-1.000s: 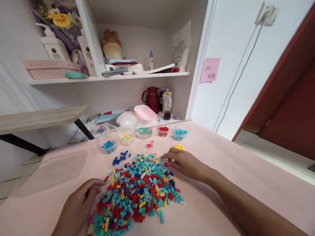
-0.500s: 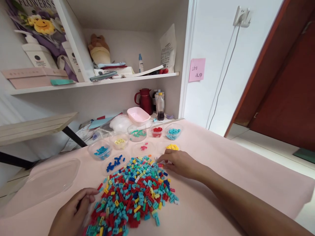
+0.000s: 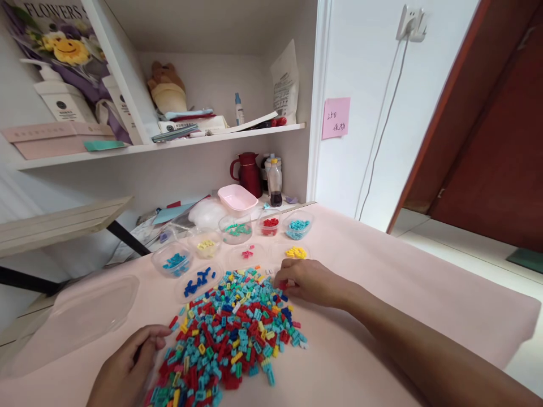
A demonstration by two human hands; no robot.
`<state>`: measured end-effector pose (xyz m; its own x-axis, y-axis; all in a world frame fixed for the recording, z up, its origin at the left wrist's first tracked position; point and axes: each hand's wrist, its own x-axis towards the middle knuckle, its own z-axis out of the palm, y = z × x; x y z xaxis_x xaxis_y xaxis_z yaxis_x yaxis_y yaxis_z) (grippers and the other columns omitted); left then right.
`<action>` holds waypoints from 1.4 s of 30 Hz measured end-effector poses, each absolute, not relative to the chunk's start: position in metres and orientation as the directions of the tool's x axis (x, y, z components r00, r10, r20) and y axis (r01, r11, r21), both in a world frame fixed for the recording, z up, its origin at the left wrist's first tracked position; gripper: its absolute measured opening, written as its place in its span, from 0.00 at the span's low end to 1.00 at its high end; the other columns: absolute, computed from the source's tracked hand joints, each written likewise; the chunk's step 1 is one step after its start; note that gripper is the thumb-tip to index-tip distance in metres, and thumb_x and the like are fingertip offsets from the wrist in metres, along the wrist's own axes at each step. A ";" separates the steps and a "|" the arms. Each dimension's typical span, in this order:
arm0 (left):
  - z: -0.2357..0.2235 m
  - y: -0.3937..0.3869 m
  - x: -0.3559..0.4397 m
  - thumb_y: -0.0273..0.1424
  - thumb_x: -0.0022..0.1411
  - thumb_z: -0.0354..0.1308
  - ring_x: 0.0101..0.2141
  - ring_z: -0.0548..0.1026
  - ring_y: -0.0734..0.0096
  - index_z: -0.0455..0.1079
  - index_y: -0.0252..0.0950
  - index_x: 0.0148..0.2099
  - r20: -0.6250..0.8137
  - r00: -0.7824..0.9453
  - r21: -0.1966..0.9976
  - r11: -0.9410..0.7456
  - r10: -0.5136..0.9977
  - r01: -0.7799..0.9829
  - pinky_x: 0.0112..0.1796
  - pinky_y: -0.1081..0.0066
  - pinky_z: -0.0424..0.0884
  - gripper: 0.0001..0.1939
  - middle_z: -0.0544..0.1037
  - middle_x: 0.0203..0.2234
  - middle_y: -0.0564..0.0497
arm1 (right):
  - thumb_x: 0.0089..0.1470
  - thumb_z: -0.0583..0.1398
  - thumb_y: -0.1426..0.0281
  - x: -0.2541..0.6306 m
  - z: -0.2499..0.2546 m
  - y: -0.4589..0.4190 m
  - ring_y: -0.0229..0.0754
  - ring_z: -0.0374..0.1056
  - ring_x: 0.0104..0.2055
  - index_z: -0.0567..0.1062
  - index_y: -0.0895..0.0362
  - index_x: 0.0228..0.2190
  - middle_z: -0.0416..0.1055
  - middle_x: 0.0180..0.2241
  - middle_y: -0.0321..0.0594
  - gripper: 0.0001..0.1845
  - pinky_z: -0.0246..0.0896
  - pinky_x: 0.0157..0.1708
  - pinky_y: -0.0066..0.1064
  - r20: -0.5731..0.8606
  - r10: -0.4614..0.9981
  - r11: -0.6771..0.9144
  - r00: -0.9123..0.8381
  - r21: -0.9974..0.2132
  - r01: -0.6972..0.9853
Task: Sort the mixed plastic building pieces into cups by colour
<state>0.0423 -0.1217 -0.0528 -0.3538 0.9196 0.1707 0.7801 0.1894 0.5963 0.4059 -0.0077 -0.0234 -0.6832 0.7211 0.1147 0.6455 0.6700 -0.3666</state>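
Note:
A heap of small plastic bricks [image 3: 233,330] in teal, red, yellow and blue lies on the pink table [image 3: 382,294]. My right hand [image 3: 307,281] rests at the heap's far right edge, fingers curled down into the bricks; what they pinch is hidden. My left hand [image 3: 127,367] sits at the heap's near left edge, fingers bent with thumb against forefinger. Behind the heap stand clear tubs and lids of sorted bricks: blue on a lid [image 3: 199,280], light blue [image 3: 173,261], pale yellow [image 3: 206,244], green [image 3: 236,228], red [image 3: 270,223], teal [image 3: 297,226], yellow [image 3: 296,252] and pink [image 3: 247,253].
A large clear lid [image 3: 80,308] lies at the left. A pink basin [image 3: 237,199], a red jug [image 3: 250,172] and a bottle [image 3: 275,182] stand at the back. A shelf [image 3: 169,141] hangs above. A brown door [image 3: 487,141] is on the right.
The view has swung a little to the right. My right hand has drawn slightly nearer along the heap's edge, uncovering the yellow bricks. My left hand has stayed at the heap's left side.

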 end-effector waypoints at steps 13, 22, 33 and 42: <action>-0.053 -0.124 0.044 0.43 0.50 0.49 0.31 0.78 0.67 0.75 0.43 0.32 0.209 -0.343 0.591 0.161 0.916 0.790 0.30 0.75 0.72 0.16 0.80 0.26 0.55 | 0.46 0.59 0.74 0.399 -0.032 -0.007 0.36 0.65 0.33 0.77 0.51 0.31 0.68 0.39 0.36 0.10 0.51 0.28 0.26 0.141 0.741 0.664 -0.656 -0.301 0.685; -0.056 -0.123 0.043 0.43 0.50 0.50 0.31 0.78 0.66 0.75 0.43 0.33 0.207 -0.342 0.592 0.161 0.917 0.790 0.31 0.74 0.72 0.16 0.81 0.27 0.54 | 0.48 0.57 0.75 0.399 -0.033 -0.004 0.36 0.66 0.34 0.78 0.50 0.31 0.70 0.37 0.35 0.12 0.54 0.30 0.25 0.185 0.743 0.657 -0.644 -0.389 0.646; -0.054 -0.122 0.045 0.43 0.50 0.49 0.30 0.79 0.66 0.76 0.43 0.32 0.205 -0.338 0.584 0.162 0.918 0.795 0.30 0.74 0.72 0.16 0.81 0.26 0.55 | 0.52 0.58 0.73 0.402 -0.028 -0.003 0.35 0.65 0.30 0.78 0.52 0.31 0.71 0.36 0.36 0.09 0.57 0.32 0.27 0.284 0.806 0.591 -0.519 -0.436 0.679; -0.074 -0.118 0.026 0.41 0.54 0.52 0.36 0.79 0.65 0.76 0.46 0.35 0.197 -0.348 0.662 0.137 0.917 0.737 0.33 0.75 0.73 0.13 0.82 0.31 0.57 | 0.51 0.58 0.68 0.421 -0.022 0.020 0.36 0.66 0.27 0.77 0.54 0.29 0.72 0.34 0.38 0.07 0.61 0.31 0.29 0.366 0.868 0.496 -0.335 -0.615 0.614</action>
